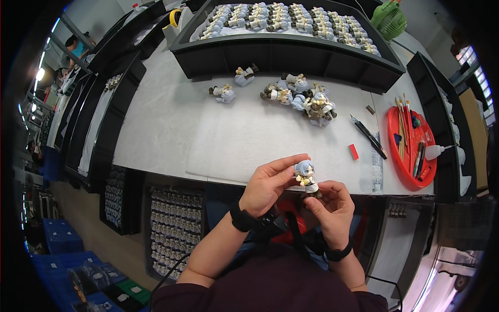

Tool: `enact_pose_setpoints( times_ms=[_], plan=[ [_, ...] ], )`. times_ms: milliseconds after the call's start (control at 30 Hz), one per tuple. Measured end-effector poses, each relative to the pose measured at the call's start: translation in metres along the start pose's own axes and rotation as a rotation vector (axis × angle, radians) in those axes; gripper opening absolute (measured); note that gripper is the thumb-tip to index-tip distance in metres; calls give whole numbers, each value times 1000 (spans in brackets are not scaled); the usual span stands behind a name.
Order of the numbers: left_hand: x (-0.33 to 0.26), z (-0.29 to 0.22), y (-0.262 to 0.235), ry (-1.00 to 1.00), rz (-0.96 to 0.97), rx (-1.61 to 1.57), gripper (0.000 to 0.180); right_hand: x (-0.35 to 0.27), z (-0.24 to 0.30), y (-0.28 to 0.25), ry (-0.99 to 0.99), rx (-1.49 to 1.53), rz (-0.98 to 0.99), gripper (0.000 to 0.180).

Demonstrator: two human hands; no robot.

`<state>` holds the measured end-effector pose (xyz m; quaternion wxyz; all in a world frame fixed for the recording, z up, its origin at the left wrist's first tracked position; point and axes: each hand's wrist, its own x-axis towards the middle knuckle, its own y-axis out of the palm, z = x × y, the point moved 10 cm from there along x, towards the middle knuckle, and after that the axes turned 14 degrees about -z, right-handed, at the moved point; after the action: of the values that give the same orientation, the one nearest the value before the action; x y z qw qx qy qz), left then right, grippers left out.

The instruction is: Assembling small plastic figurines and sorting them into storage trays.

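Between my two hands, over the front edge of the table, a small figurine (306,176) with pale blue hair and a white outfit stands roughly upright. My left hand (269,183) grips it at the head and upper body with thumb and fingers. My right hand (332,208) pinches it low down, around its dark feet. Farther back on the white table lies a cluster of similar figurines (319,108), heaped together. Two more lie apart to the left, one figurine (224,94) nearer me and another figurine (244,76) behind it.
A black crate (291,54) full of figurines spans the table's back. To the right are a red tray (391,151) of brushes and pens, a black pen (368,136), a red block (353,152) and a green fan (389,21). Black trays (106,117) stand at the left.
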<state>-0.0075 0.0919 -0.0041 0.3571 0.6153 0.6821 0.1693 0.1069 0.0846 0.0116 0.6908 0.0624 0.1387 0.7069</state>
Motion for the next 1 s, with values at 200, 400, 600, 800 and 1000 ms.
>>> enact_pose_setpoints(
  times_ms=[200, 400, 600, 800, 1000],
  plan=[
    [1, 5, -5, -84, -3, -72, 30, -1, 7, 1, -94, -64, 2, 31],
    [1, 3, -7, 10, -77, 60, 27, -3, 12, 4, -149, -114, -3, 33],
    [2, 3, -10, 27, -84, 34, 26, -3, -3, 2, 92, 54, 28, 30],
    [0, -6, 1, 116, 10, 46, 28, -3, -5, 5, 123, 102, 45, 25],
    [-1, -6, 7, 88, 58, 55, 32, -2, -2, 2, 38, 81, 36, 31]
  ],
)
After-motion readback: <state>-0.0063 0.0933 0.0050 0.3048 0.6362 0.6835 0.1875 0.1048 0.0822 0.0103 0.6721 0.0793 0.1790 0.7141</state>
